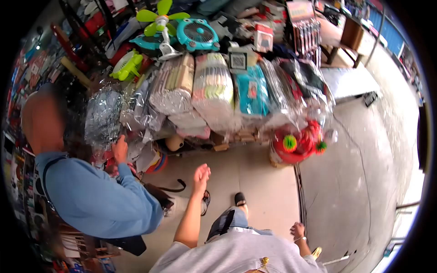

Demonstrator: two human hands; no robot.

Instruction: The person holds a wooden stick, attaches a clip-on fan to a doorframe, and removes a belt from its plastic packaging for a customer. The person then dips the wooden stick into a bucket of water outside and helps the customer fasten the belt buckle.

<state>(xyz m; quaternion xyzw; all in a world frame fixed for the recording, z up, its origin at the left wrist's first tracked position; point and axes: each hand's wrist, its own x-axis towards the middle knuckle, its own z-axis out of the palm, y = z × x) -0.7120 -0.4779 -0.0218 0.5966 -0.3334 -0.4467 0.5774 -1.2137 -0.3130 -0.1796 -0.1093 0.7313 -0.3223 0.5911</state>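
My left hand (200,178) is held out over the tiled floor, with its fingers loosely bent and nothing in them. It is nearest to the front of a stall stacked with goods in clear plastic, and touches none of them. Low at my right side hangs my right hand (298,230), wearing a bracelet; its fingers are slightly bent and it appears to hold nothing. Facing the left hand are folded textile bundles (213,84), rolled beige ones (173,84) and a turquoise pack (251,93). A red plastic-wrapped bundle (296,143) stands at the stall's right corner.
A person in a blue shirt (102,195) stands at my left, one hand (119,149) at a plastic-wrapped pack (104,113). Behind the bundles are a green-bladed fan (161,20), a turquoise fan (198,35) and a QR-code sign (238,60). Cracked concrete (350,182) lies to the right.
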